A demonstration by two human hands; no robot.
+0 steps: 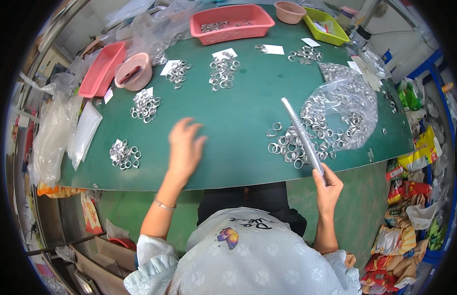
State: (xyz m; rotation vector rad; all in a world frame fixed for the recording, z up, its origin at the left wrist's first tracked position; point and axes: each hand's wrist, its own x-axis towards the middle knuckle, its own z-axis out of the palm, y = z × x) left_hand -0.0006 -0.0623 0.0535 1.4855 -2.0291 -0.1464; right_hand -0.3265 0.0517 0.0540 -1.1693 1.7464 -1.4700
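Observation:
My right hand [330,188] is closed round the lower end of a silver tapered ring mandrel [303,137], which slants up and to the left. Beneath and beside the mandrel spreads a loose pile of silver rings [289,146]. They run into a clear plastic bag [359,105] full of more rings, its mouth towards the pile. My left hand [184,150] hovers over the green table [228,152], fingers apart and a little blurred, with nothing visible in it. Left of it lie small heaps of rings, one by the front edge [124,155] and another [146,106] farther back.
More ring heaps [223,71] with white paper slips [274,49] line the table's far part. Behind them stand a pink tub [232,34], a small pink bowl [289,12] and a yellow-green basket [327,32]. Another pink tub [101,71] and plastic bags [54,135] sit at the left.

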